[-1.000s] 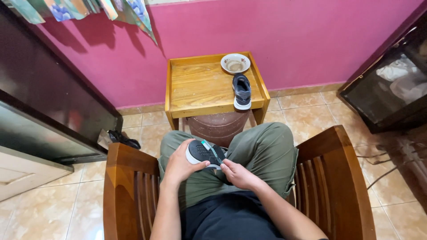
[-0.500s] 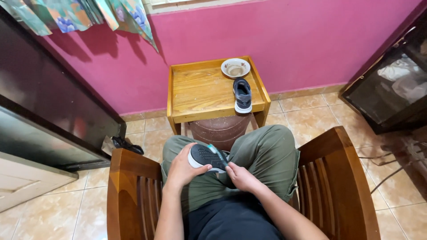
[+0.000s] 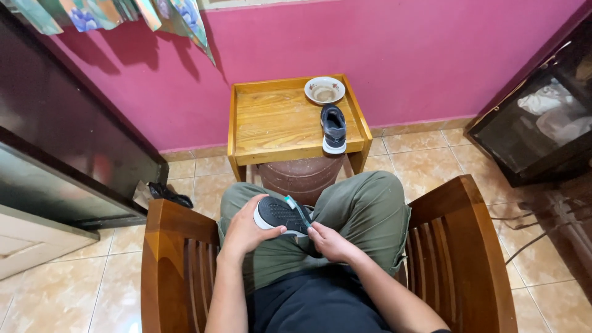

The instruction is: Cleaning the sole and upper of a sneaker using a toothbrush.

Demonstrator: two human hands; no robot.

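Observation:
I sit in a wooden armchair (image 3: 176, 246) with a small dark sneaker (image 3: 280, 216) held sole-up on my lap. My left hand (image 3: 243, 231) grips the shoe's left side. My right hand (image 3: 330, 242) holds a teal and white toothbrush (image 3: 298, 209), its head lying on the black sole. A second matching sneaker (image 3: 333, 127) stands on the small wooden table (image 3: 277, 123) in front of me, beside a shallow patterned bowl (image 3: 325, 90).
A brown clay pot (image 3: 302, 177) stands under the table. A dark cabinet (image 3: 68, 154) lines the left wall and a glass-fronted cabinet (image 3: 542, 117) stands at right. A black bundle (image 3: 168, 194) lies on the tiled floor. The pink wall (image 3: 370, 43) is behind.
The view has shifted slightly. The toothbrush has moved a little across the sole; both hands stay on my lap with the shoe.

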